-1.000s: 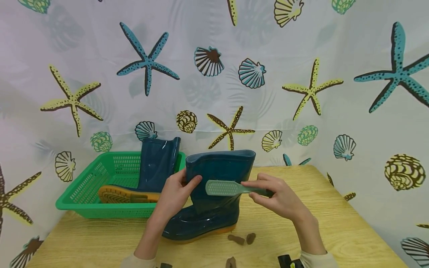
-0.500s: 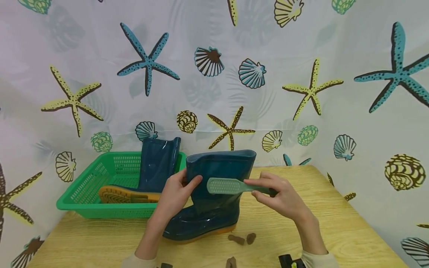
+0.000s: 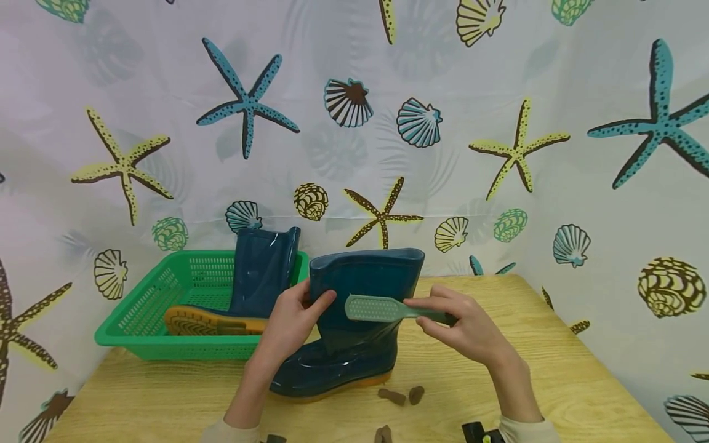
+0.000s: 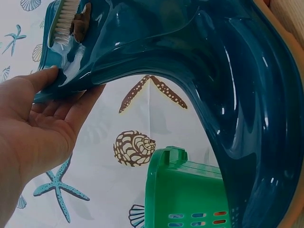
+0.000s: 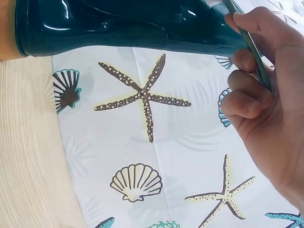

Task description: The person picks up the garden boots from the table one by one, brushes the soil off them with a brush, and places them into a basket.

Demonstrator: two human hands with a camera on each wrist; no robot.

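A dark blue rubber boot (image 3: 368,274) with a tan sole stands on the table. My left hand (image 3: 289,320) grips the left edge of its shaft near the top, thumb on the near side and fingers behind. In my right hand (image 3: 462,323) is the handle of a pale green brush (image 3: 372,309), its back facing me in the head view. The left wrist view shows the white bristles (image 4: 65,26) against the shaft, touching or very close to a brown lump (image 4: 81,23) stuck on the boot. Whitish wet-looking streaks lie below the bristles.
To the left at the back, a green plastic basket (image 3: 188,351) holds a second blue boot (image 3: 257,271), its tan sole facing forward. Brown pieces (image 3: 392,396) lie on the wooden table (image 3: 465,400) in front of the boot. A patterned curtain (image 3: 354,55) hangs behind.
The brush has shifted slightly up and to the right against the boot shaft. My left hand and the boot stay in place; the head view has drifted slightly.
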